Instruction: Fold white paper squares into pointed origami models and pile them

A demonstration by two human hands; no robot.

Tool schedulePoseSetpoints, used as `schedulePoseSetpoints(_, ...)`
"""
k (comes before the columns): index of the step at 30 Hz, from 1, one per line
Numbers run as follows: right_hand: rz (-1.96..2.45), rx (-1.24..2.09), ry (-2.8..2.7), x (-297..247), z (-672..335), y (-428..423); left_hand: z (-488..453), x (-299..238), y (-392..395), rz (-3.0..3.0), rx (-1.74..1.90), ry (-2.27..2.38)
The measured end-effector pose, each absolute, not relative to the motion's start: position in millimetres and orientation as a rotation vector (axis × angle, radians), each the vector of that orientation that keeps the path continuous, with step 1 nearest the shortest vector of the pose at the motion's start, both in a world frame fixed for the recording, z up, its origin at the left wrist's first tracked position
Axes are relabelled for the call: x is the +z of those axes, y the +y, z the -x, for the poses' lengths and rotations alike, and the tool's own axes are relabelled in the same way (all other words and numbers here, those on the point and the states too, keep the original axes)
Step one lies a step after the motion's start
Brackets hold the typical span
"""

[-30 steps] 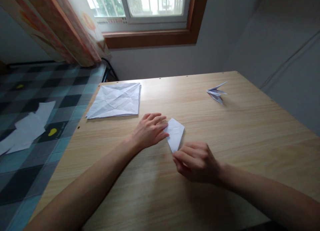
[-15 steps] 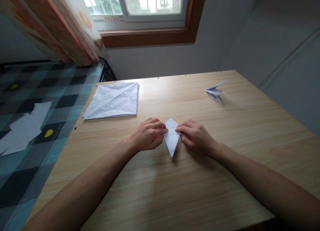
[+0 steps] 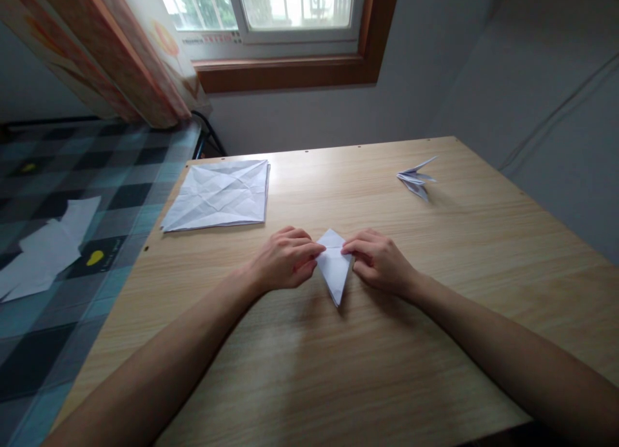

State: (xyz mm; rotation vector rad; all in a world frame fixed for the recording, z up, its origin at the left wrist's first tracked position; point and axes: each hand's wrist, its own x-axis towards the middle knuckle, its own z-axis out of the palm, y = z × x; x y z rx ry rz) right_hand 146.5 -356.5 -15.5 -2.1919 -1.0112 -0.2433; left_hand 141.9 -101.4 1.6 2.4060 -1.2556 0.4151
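A white sheet of paper folded into a kite shape (image 3: 334,269) is between my hands near the middle of the table, its long point toward me. A crease runs across it below the short upper tip. My left hand (image 3: 289,258) pinches its left corner, with the fingertips on the crease line. On the other side my right hand (image 3: 380,258) grips the right corner between thumb and fingers. The underside of the paper is hidden.
Creased square sheets (image 3: 217,195) lie stacked at the table's back left. A folded paper piece with several points (image 3: 416,177) rests at the back right. White paper scraps (image 3: 53,250) lie on the checked cloth (image 3: 43,344) left of the wooden table (image 3: 309,382).
The folded paper's lower point has swung slightly to the right. Both hands keep their hold at its side corners, with only small finger shifts.
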Motion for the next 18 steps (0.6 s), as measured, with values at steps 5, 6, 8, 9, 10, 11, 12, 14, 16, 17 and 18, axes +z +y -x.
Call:
schedulePoseSetpoints(5,2.226,-0.242,-1.029,-13.5,-145.7,-356.0,-142.0,0.3,-101.5,-2.399,0.443,-1.216)
schedulePoseSetpoints(6,2.231,-0.240,-1.029,-13.4,-145.7,-356.0,-142.0,0.2,-101.5,-2.391,0.437,-1.212)
schedulePoseSetpoints(8,2.231,-0.240,-1.029,-13.8,-145.7,-355.9,-142.1,-0.1,-101.5,-2.380,0.427,-1.206)
schedulePoseSetpoints(9,2.226,-0.241,-1.023,-14.2,-145.8,-355.9,-142.3,-0.3,-101.5,-2.376,0.425,-1.206)
schedulePoseSetpoints(10,2.221,-0.243,-1.013,-14.5,-145.8,-355.8,-142.4,-0.7,-101.5,-2.372,0.430,-1.206)
schedulePoseSetpoints(11,2.213,-0.245,-1.000,-14.8,-145.9,-355.6,-142.7,-1.1,-101.6,-2.368,0.442,-1.206)
schedulePoseSetpoints(12,2.205,-0.248,-0.985,-15.0,-145.9,-355.5,-142.9,-1.5,-101.7,-2.365,0.457,-1.204)
schedulePoseSetpoints(14,2.191,-0.250,-0.956,-15.0,-146.0,-355.1,-143.3,-2.2,-102.2,-2.370,0.480,-1.191)
schedulePoseSetpoints(16,2.191,-0.250,-0.929,-14.6,-146.1,-354.5,-143.4,-2.5,-102.7,-2.382,0.479,-1.167)
schedulePoseSetpoints(17,2.199,-0.247,-0.916,-14.2,-146.2,-354.2,-143.4,-2.3,-103.0,-2.383,0.467,-1.156)
schedulePoseSetpoints(18,2.212,-0.245,-0.903,-13.9,-146.4,-353.9,-143.3,-1.8,-103.2,-2.376,0.453,-1.147)
